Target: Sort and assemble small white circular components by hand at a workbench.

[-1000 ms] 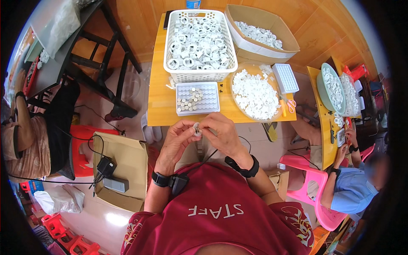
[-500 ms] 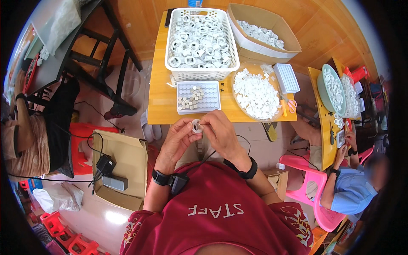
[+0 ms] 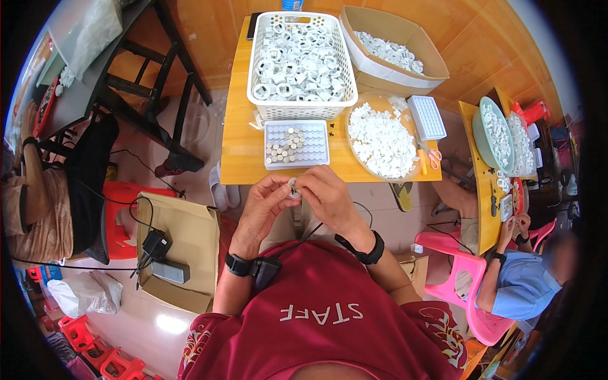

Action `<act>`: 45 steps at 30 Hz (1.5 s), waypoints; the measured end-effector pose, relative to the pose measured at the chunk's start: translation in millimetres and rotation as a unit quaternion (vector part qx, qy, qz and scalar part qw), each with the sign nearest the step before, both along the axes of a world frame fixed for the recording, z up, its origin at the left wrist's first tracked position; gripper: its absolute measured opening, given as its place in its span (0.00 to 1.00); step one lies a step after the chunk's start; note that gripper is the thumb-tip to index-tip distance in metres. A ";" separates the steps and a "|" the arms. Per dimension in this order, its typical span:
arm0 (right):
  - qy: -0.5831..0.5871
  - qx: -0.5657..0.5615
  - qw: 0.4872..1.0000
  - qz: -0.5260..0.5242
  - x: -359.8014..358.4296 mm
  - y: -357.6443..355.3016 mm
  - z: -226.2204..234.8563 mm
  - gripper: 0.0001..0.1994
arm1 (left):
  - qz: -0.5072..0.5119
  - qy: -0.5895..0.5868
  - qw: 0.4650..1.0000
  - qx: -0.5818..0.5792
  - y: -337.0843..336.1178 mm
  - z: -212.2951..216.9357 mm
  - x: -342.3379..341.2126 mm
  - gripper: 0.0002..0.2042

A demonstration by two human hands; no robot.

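Observation:
In front of my chest, just off the table's near edge, both hands meet on a small round white plastic housing (image 3: 294, 188). My left hand (image 3: 261, 208) pinches it between thumb and fingers. The fingertips of my right hand (image 3: 330, 201) are closed against its other side; whether they also hold a smaller part is hidden. Closest beyond my hands lies a pale compartment tray (image 3: 314, 154), with several silver button cells (image 3: 278, 152) on its left and middle.
The yellow table (image 3: 244, 152) bears a white basket (image 3: 304, 111) of white housings, a cardboard box (image 3: 396, 75) of similar parts, a round tray (image 3: 350, 142) heaped with small white pieces, another tray (image 3: 427, 117) and scissors (image 3: 434, 158). Co-workers sit left and right. An open carton (image 3: 171, 218) stands at left.
The white housing has turned and tilted between my fingers, showing less of its dark opening. My hands have barely shifted. The right-hand co-worker's hands have moved slightly.

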State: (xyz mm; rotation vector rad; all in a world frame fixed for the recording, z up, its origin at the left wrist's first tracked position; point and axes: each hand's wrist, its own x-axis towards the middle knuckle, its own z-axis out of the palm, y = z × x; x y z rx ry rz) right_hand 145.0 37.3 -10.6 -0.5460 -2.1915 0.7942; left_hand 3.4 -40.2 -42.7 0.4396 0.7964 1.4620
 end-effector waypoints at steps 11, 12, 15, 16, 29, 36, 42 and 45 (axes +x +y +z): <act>0.033 -0.441 0.893 0.085 -3.1 29.0 -16.1 0.06 | -0.019 -0.016 0.999 -0.026 -0.4 -3.9 -7.0 0.08; 0.015 -0.398 0.916 0.040 -4.7 37.5 -16.0 0.05 | -0.017 -0.045 0.998 -0.030 -0.6 -5.9 -6.8 0.08; 0.001 -0.282 0.957 -0.066 -14.8 55.8 -27.0 0.02 | -0.006 -0.067 0.997 -0.033 -1.3 -8.2 -7.5 0.09; -0.028 -0.183 0.977 -0.104 -17.4 59.1 -28.6 0.02 | -0.005 -0.067 0.997 -0.033 -0.7 -8.2 -7.3 0.09; -0.045 0.031 0.992 -0.116 -38.4 57.6 -38.1 0.04 | 0.002 -0.084 0.996 -0.023 0.6 -8.9 -11.3 0.10; 0.030 -0.120 0.991 -0.048 -14.1 19.8 -0.9 0.06 | -0.002 -0.080 0.997 -0.014 -0.4 -3.7 -9.0 0.09; 0.054 -0.009 0.998 -0.044 -7.0 -0.2 -0.3 0.07 | 0.009 -0.075 0.997 -0.023 3.1 3.0 -0.2 0.09; 0.065 0.020 0.997 -0.044 -4.3 -0.9 -2.2 0.08 | 0.007 -0.064 0.998 -0.024 2.6 4.7 2.1 0.08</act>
